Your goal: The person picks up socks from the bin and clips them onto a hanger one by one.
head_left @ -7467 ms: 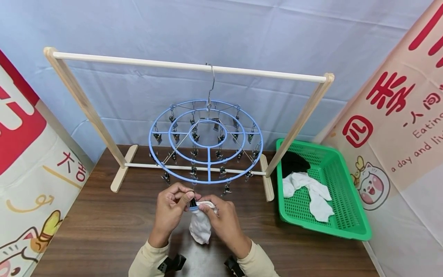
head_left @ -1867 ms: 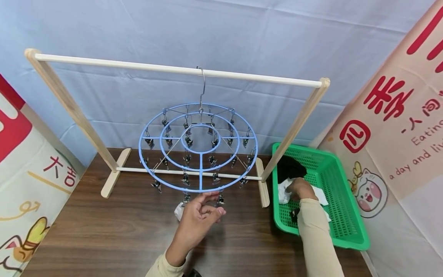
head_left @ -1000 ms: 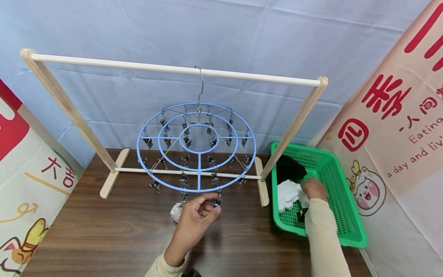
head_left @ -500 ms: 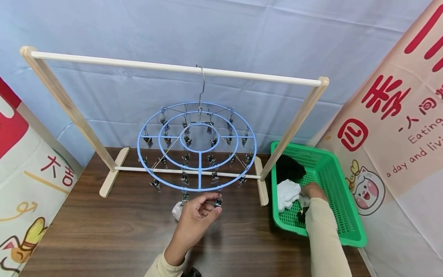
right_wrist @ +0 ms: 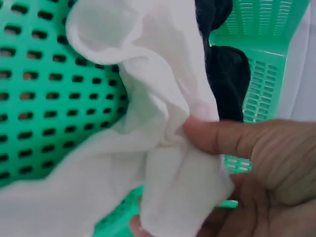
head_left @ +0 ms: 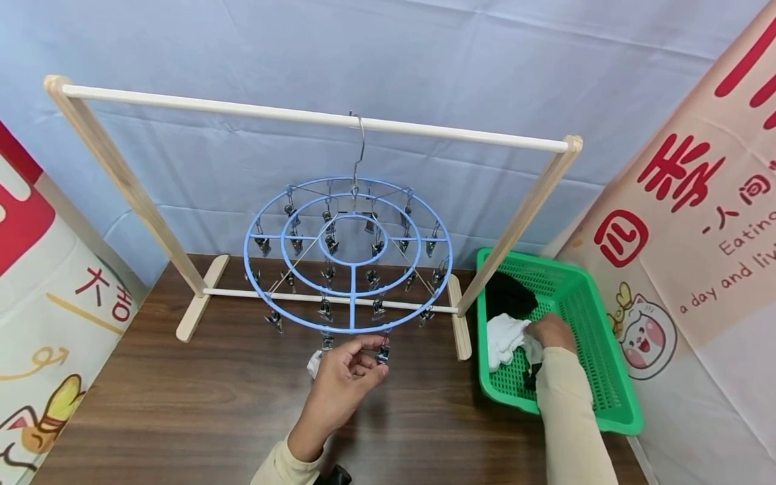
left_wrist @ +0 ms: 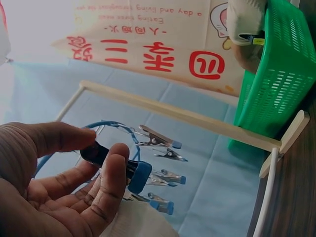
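Note:
My left hand (head_left: 342,380) pinches a metal clip (head_left: 383,353) at the front of the blue round hanger (head_left: 353,313). Seen from the left wrist, this clip (left_wrist: 140,177) has a blue tip, and thumb and fingers hold its dark handles. A white sock (head_left: 314,364) hangs from the neighbouring clip, mostly hidden behind the left hand. Inside the green basket (head_left: 630,404), my right hand (head_left: 553,331) grips crumpled white socks (head_left: 506,340). In the right wrist view the thumb presses into the white fabric (right_wrist: 173,192); some fingers are hidden beneath it.
A wooden rack (head_left: 515,222) with a white top bar (head_left: 242,106) carries the hanger. Several clips dangle from its rings. Black cloth (head_left: 509,294) lies at the back left of the basket. Printed cloth panels stand at both sides of the brown table (head_left: 182,404).
Both hands were at a front clip with a white sock, which now hangs there. The left hand has shifted to the clip right of it; the right hand has moved into the basket and gripped white socks.

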